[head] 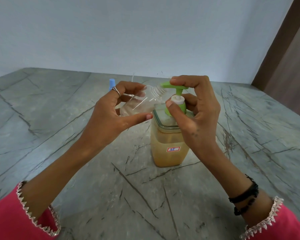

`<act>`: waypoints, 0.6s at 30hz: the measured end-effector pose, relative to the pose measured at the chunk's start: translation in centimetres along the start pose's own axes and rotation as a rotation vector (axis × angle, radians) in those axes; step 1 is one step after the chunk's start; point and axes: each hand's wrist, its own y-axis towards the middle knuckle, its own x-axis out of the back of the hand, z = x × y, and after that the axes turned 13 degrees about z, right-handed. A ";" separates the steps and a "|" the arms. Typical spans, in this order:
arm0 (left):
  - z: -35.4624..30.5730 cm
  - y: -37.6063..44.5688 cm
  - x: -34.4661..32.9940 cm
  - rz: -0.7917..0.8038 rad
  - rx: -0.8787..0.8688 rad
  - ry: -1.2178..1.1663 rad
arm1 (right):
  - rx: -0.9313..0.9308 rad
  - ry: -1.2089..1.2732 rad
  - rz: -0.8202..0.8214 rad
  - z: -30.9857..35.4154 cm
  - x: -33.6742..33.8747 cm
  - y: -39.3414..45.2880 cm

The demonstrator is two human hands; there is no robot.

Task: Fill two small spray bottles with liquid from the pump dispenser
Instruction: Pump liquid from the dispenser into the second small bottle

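Observation:
A square clear pump dispenser (169,151) with yellowish liquid and a small "35" label stands on the marbled table (76,153). Its green pump head (173,86) is under the fingers of my right hand (196,108), whose thumb rests against the green collar. My left hand (111,115) holds a small clear spray bottle (139,103) with no cap, tilted so that its threaded neck sits just under the pump's spout. A little clear liquid lies in the bottle. A blue spray cap (112,84) shows behind my left hand, mostly hidden.
The grey marbled table runs back to a pale blue wall (145,32). A brown panel (287,66) rises at the far right. A thin white tube (133,77) sticks up behind my left hand.

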 end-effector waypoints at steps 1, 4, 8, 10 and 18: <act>0.0 0.0 0.0 0.000 -0.001 0.001 | -0.007 0.006 -0.018 0.1 0.0 0.1; 0.0 0.0 0.0 0.011 -0.002 0.021 | -0.046 0.024 -0.069 0.3 0.0 0.4; 0.2 0.0 -0.1 0.021 -0.001 0.030 | -0.081 0.019 -0.067 0.5 0.1 0.7; 0.2 0.0 0.0 0.021 -0.003 0.022 | -0.077 0.008 -0.061 0.5 0.1 0.6; -0.1 0.0 0.0 0.002 -0.005 0.008 | 0.011 -0.039 -0.010 0.0 0.0 0.0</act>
